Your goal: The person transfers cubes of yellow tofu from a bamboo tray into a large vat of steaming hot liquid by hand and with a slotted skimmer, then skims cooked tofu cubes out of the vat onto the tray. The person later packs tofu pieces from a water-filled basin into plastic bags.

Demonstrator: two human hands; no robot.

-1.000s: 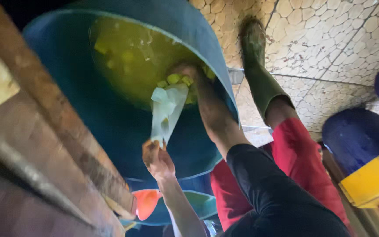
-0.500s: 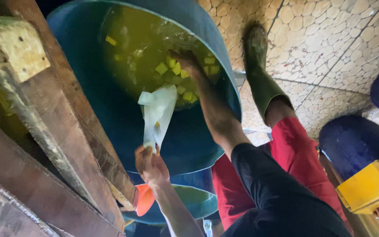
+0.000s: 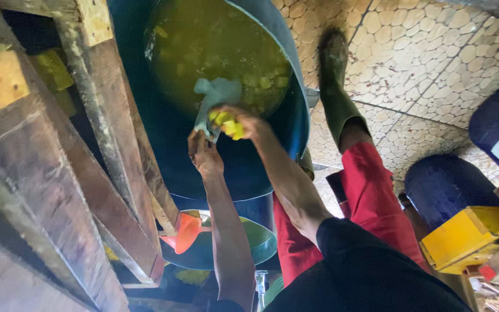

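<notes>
Hands meet over the blue barrel [image 3: 295, 133]: left hand [image 3: 204, 155] pinching open a pale plastic bag [image 3: 218, 98], right hand [image 3: 244, 122], at its 3 o'clock, closed on yellow chunks [image 3: 229, 124]; a slack bag mouth could spill them back into the brine [image 3: 215, 46].

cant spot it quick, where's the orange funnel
In the head view, the orange funnel sits low and left of centre, beside the wooden beam, below the left hand.

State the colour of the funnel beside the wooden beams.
Orange funnel; it shows in the head view.
</notes>
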